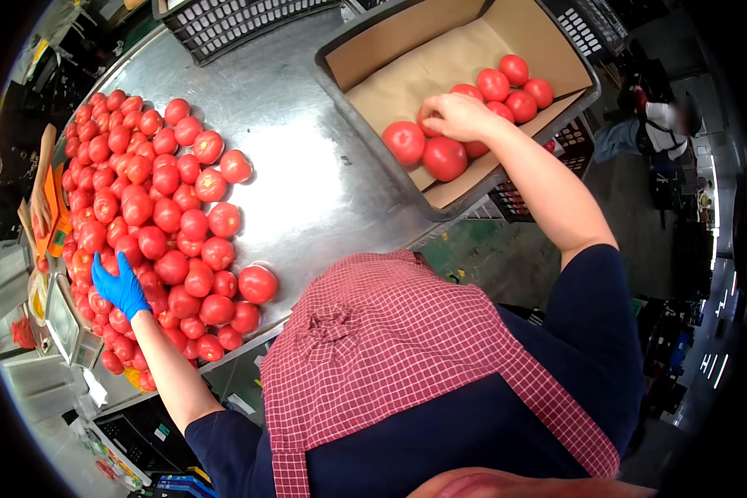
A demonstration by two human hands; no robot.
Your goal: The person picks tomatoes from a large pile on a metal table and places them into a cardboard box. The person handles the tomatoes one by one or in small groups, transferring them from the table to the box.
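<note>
A large heap of red tomatoes point(165, 215) covers the left part of a stainless steel table point(286, 137). Over the heap's near left side is my left hand point(121, 286) in a blue glove, fingers spread against the tomatoes; whether it touches one firmly is not plain. My right hand point(454, 117), bare, reaches into a dark plastic crate point(380, 180) lined with brown cardboard point(411, 59). Its fingers are curled down on a tomato point(429, 124) partly hidden beneath them; I cannot tell if they grip it. Several other tomatoes point(445, 159) lie around it along the crate's near side.
A black perforated crate point(230, 31) stands at the table's far edge. Another person's hand point(39, 211) is beyond the heap at the left, near orange card point(56, 211). A person point(653, 131) stands farther off at the right. More crates point(576, 146) are below the lined one.
</note>
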